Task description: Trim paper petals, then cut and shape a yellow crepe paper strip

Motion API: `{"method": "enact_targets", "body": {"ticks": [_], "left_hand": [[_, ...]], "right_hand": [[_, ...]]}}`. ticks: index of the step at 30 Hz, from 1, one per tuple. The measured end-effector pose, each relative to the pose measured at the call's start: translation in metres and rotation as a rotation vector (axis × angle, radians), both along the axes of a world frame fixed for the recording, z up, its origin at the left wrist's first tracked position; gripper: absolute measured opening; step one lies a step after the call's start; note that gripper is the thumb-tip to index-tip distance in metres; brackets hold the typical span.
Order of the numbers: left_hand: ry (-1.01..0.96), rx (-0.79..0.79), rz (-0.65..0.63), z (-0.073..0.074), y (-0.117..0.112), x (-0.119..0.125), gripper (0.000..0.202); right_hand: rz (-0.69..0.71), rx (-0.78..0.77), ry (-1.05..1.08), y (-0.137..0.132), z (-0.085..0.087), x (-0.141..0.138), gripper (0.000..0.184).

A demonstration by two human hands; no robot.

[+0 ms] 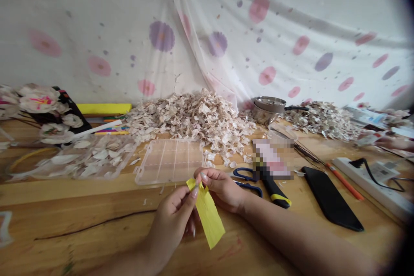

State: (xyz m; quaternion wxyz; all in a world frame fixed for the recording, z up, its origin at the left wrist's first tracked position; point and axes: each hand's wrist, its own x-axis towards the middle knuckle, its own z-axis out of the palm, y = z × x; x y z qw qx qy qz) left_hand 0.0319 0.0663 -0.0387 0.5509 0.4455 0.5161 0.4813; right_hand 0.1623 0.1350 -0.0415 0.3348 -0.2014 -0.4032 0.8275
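My left hand [174, 220] and my right hand [223, 187] meet above the wooden table [97, 207], both pinching the top end of a yellow strip of crepe paper [209, 215]. The strip hangs down and to the right from my fingertips. A thin wire seems to sit between my fingers at the strip's top, too small to be sure. Both hands are closed in a pinch.
A clear compartment box [170, 160] lies just behind my hands. Blue scissors [247, 180], a black-and-yellow tool [274, 187], a black phone [331, 200], a power strip [371, 181], a petal heap [194, 116], a metal pot [268, 108] and white artificial flowers [42, 103] surround them. A dark wire [97, 224] crosses the table.
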Motion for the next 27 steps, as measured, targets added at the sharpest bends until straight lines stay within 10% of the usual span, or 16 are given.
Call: {"method": "enact_targets", "body": {"ticks": [27], "left_hand": [[0.005,-0.035,-0.118,0.0040,-0.0011,-0.0033,0.044]], "right_hand": [[-0.030,-0.053,-0.039,0.0005,0.0036,0.0038,0.027]]}}
